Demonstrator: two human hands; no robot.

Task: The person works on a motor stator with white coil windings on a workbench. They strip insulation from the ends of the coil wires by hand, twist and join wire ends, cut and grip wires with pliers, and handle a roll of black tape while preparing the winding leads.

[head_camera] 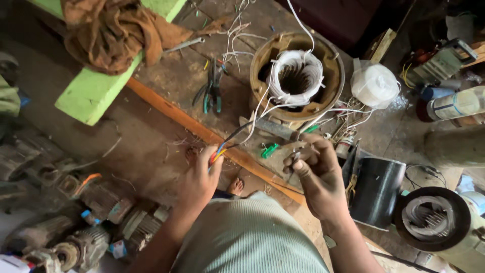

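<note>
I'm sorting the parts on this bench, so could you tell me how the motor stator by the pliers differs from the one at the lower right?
The stator by the pliers has a rusty tan housing, white windings, and leads running to the left hand. The lower-right stator has a black housing, greyish windings, and lies untouched. Both are round and lie with the bore facing up.

Single head-mounted view, looking steeply down from above the person's own torso onto a cluttered wooden desk. The camera faces forward and downward, so the person's striped shirt fills the lower middle edge and both forearms rise from it into the centre. The left hand and right hand lie close to the lens, at arm's reach; the motor stator sits just beyond them, near the upper middle. The floor with old motors appears at lower left, farther below. The frame is tilted, the orange desk edge running diagonally. No second view shares the scene.
</note>
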